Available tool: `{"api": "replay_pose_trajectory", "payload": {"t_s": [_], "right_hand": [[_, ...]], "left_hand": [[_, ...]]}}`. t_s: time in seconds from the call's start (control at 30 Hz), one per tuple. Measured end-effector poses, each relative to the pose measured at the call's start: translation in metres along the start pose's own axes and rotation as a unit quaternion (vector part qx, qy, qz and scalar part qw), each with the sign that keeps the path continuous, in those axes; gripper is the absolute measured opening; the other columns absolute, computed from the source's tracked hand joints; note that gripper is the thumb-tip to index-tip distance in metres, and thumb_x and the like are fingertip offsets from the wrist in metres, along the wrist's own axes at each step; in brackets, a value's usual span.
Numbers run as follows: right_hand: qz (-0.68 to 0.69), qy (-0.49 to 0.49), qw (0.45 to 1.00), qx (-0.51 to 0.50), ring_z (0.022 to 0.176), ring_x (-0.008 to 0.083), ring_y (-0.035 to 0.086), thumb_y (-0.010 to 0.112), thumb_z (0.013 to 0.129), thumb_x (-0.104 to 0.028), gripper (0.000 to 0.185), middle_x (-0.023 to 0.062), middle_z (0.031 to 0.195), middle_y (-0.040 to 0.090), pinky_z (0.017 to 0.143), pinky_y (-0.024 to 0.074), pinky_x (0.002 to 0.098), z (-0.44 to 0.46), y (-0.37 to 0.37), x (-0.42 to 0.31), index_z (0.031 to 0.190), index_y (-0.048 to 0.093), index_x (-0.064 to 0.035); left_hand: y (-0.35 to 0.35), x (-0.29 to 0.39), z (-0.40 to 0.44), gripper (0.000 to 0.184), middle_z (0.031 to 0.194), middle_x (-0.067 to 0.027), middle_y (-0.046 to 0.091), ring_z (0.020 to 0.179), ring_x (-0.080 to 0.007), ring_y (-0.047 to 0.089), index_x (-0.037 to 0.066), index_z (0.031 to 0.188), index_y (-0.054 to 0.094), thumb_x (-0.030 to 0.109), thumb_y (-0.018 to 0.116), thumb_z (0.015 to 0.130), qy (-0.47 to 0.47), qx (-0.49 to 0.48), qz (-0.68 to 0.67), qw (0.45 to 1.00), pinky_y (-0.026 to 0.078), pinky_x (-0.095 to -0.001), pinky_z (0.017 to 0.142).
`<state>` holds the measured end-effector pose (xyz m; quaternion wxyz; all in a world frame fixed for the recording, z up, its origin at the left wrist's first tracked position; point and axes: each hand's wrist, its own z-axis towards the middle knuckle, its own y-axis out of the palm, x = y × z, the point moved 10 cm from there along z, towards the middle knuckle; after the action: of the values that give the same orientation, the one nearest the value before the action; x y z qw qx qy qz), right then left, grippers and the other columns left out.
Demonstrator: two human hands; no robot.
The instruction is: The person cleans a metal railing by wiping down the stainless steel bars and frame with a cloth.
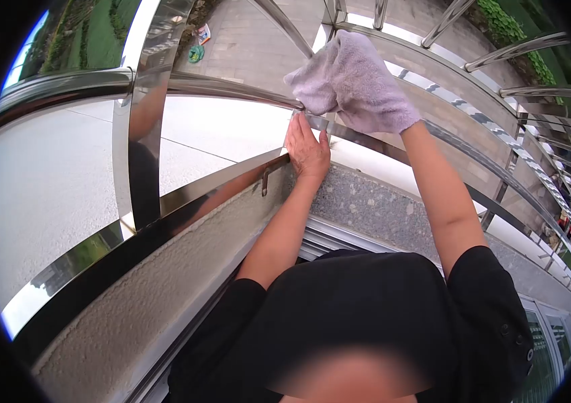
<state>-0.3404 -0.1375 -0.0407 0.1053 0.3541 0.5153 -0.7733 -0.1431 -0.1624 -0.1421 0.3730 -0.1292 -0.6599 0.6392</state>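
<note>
Pale lilac towelling fills the upper middle of the frame: I see a cloth (359, 84) covering the person's right hand down to the wrist, so I cannot tell from here whether the fingers beneath are spread or closed. The right forearm (443, 185) reaches up to it from the lower right. Below the cloth, just left of centre, I have the left hand (308, 151) in clear view, its fingers straight and close together, pointing up, the thumb a little apart. It lies against the corner of the shiny metal railing, near the end of a round rail (231, 89); the cloth's lower edge overlaps that end in my view, and I cannot judge how firmly it presses. At the left I make out a wide upright post (144, 127), and from the lower left a flat bar (218, 185) runs along a rough low wall (164, 282) towards the left wrist. Speckled stone (372, 201) forms a ledge at centre, between the arms. My view's lower middle is taken up by a black shirt (359, 295); grey paving (245, 43) shows beyond the bars at the top.
</note>
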Motion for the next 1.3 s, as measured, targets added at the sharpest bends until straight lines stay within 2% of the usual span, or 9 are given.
{"api": "replay_pose_trajectory", "payload": {"t_s": [0.2,0.37,0.57,0.67,0.9,0.97,1.07,1.2,1.3], "right_hand": [[-0.075,0.002,0.969,-0.236,0.092,0.0361,0.061,0.069,0.073,-0.02,0.04,0.0185,0.097,0.061,0.079,0.0488,0.0403,0.078,0.099,0.04,0.108,0.053,-0.0082],[0.043,0.156,0.985,-0.068,0.097,0.0338,0.06,0.067,0.076,-0.021,0.025,0.0143,0.095,0.061,0.082,0.0458,0.0408,0.051,0.08,0.045,0.095,0.057,-0.0086],[-0.101,0.128,0.986,0.033,0.102,0.0273,0.059,0.067,0.077,-0.028,0.024,0.0114,0.101,0.062,0.092,0.0368,0.0522,0.039,0.078,0.038,0.095,0.066,-0.0115],[-0.106,0.146,0.984,0.017,0.103,0.027,0.058,0.065,0.079,-0.03,0.027,0.0107,0.1,0.061,0.091,0.0362,0.0565,0.032,0.083,0.041,0.1,0.067,-0.0134],[-0.046,-0.006,0.998,-0.043,0.088,0.0307,0.058,0.066,0.076,-0.032,0.026,0.0128,0.094,0.061,0.077,0.0479,0.0394,0.008,0.098,0.037,0.085,0.066,-0.0073],[0.068,-0.001,0.993,0.093,0.074,0.0305,0.057,0.064,0.073,-0.027,0.021,0.014,0.077,0.058,0.068,0.0478,0.0365,-0.001,0.038,0.022,0.073,0.063,-0.0061],[-0.051,0.145,0.985,0.083,0.068,0.0301,0.056,0.06,0.073,-0.024,0.02,0.0154,0.068,0.053,0.062,0.0457,0.0392,0.011,-0.018,0.037,0.069,0.06,-0.0046],[-0.099,0.088,0.983,0.123,0.059,0.0333,0.055,0.057,0.074,-0.026,0.024,0.0174,0.067,0.056,0.056,0.0439,0.0393,0.049,-0.023,0.033,0.066,0.058,-0.0031],[-0.179,0.026,0.982,-0.047,0.072,0.0328,0.063,0.057,0.076,-0.022,0.018,0.0169,0.077,0.065,0.069,0.0505,0.0395,0.095,0.072,0.046,0.079,0.069,-0.0081]], "left_hand": [[0.003,-0.003,0.004,0.069,0.139,-0.0183,0.039,0.131,-0.0342,0.034,0.002,0.141,0.03,0.025,0.063,0.084,-0.015,-0.016,0.013,1.0,0.027,-0.0458,0.108],[0.005,-0.002,0.001,0.069,0.14,-0.0168,0.039,0.132,-0.033,0.034,0.003,0.142,0.03,0.027,0.062,0.085,-0.01,-0.016,0.019,1.0,0.025,-0.0445,0.108],[0.004,-0.002,0.001,0.069,0.14,-0.0167,0.039,0.132,-0.0324,0.033,0.003,0.142,0.03,0.029,0.061,0.086,-0.01,-0.022,0.014,1.0,0.024,-0.0441,0.109],[0.003,-0.002,0.001,0.068,0.14,-0.0168,0.039,0.133,-0.0322,0.033,0.003,0.142,0.03,0.03,0.06,0.086,-0.019,-0.031,0.016,0.999,0.024,-0.0439,0.109],[0.004,-0.001,-0.001,0.07,0.141,-0.0163,0.038,0.133,-0.0314,0.033,0.004,0.142,0.029,0.03,0.061,0.086,-0.017,-0.032,0.018,0.999,0.023,-0.0438,0.109],[0.002,-0.002,0.0,0.068,0.141,-0.0163,0.038,0.133,-0.0318,0.033,0.005,0.142,0.031,0.031,0.061,0.086,-0.011,-0.032,0.021,0.999,0.024,-0.0443,0.109],[0.0,0.001,-0.002,0.066,0.14,-0.0157,0.039,0.132,-0.0334,0.034,0.004,0.139,0.035,0.029,0.062,0.085,-0.001,-0.02,0.029,0.999,0.025,-0.0461,0.108],[0.001,0.001,-0.002,0.062,0.14,-0.0156,0.04,0.131,-0.0342,0.034,0.006,0.137,0.038,0.028,0.062,0.084,-0.001,-0.015,0.026,1.0,0.026,-0.0473,0.107],[0.002,0.0,0.0,0.058,0.14,-0.0164,0.038,0.132,-0.0343,0.032,0.005,0.136,0.04,0.03,0.06,0.088,-0.011,-0.036,0.017,0.999,0.025,-0.0467,0.108]]}}
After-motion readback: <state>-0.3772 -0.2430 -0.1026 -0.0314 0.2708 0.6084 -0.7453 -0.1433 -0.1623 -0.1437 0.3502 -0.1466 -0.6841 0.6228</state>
